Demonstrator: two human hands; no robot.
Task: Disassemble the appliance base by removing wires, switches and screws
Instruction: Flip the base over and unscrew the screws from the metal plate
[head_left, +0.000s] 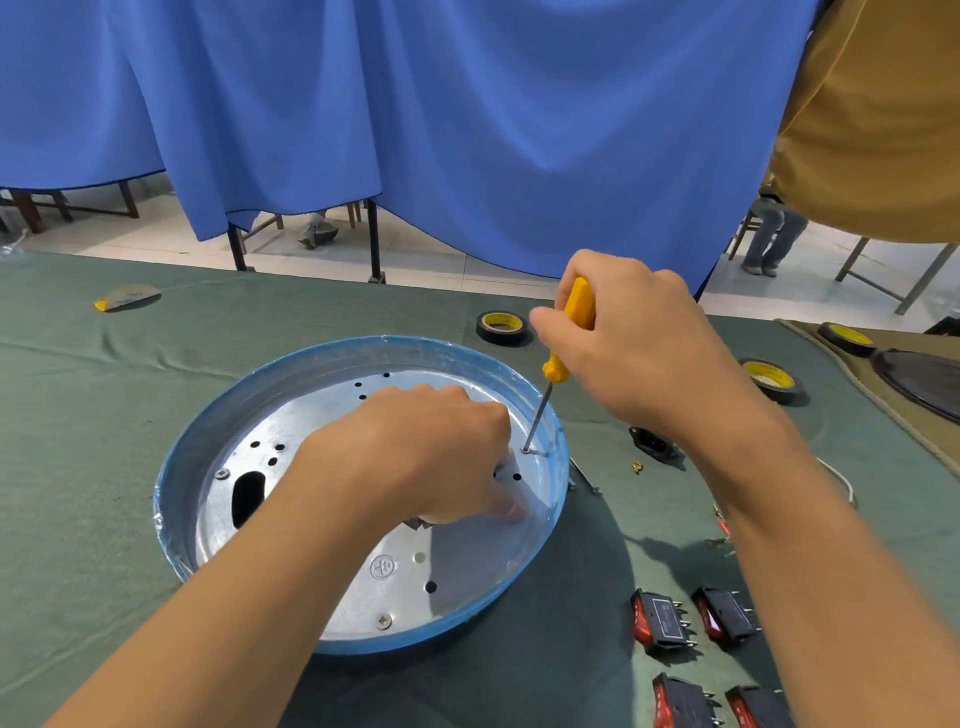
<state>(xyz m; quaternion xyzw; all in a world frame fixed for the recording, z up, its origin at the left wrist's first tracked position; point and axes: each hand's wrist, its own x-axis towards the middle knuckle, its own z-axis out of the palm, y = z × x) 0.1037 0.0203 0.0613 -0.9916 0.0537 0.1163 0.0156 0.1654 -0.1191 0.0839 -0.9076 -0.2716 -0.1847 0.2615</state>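
1. The appliance base (363, 347), a round shallow pan with a blue rim and a silvery inner plate full of holes, lies on the green-clothed counter (78, 415), left of centre.
2. Two screws still sit in the plate, one at the left (222, 473) and one at the near edge (384, 620).
3. The left grip (431, 452) lies inside the base, fingers curled down with the tips on the plate's right side; I cannot tell whether it pinches anything.
4. Just beyond those fingertips, a third screw (526, 450) sits near the right wall, with the screwdriver (579, 304) tip standing on it.
5. The right grip (639, 353) is closed round the yellow handle, above the base's right rim.
6. Red-and-black rocker switches (662, 621) lie loose on the counter, to the right of the base.
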